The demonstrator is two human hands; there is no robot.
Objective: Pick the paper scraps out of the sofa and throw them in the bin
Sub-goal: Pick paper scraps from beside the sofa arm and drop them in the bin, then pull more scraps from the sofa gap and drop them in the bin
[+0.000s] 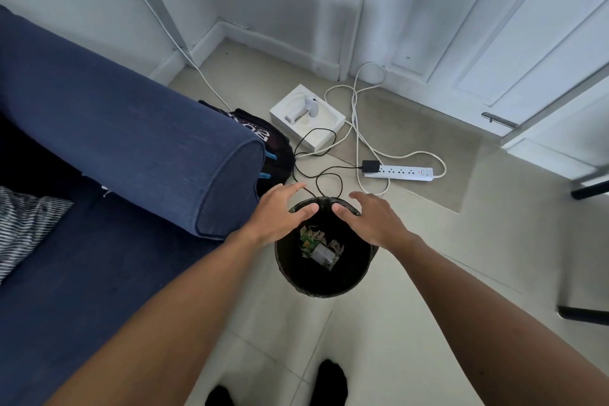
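A black round bin (290, 277) stands on the tiled floor just right of the sofa's arm. Paper scraps (318, 245) lie at its bottom, white and green pieces among them. My left hand (283, 212) hovers over the bin's far left rim, palm down, fingers spread, holding nothing. My right hand (370, 219) hovers over the far right rim, also flat and empty. The blue sofa (131, 148) fills the left side; I see no scraps on its visible parts.
A striped cushion (23, 227) lies on the sofa seat. Behind the bin sit a dark bag (270, 145), a white box (308, 117), a power strip (403, 172) and tangled cables (356, 128). Black furniture legs (583, 311) stand at right. My feet (329, 381) are below.
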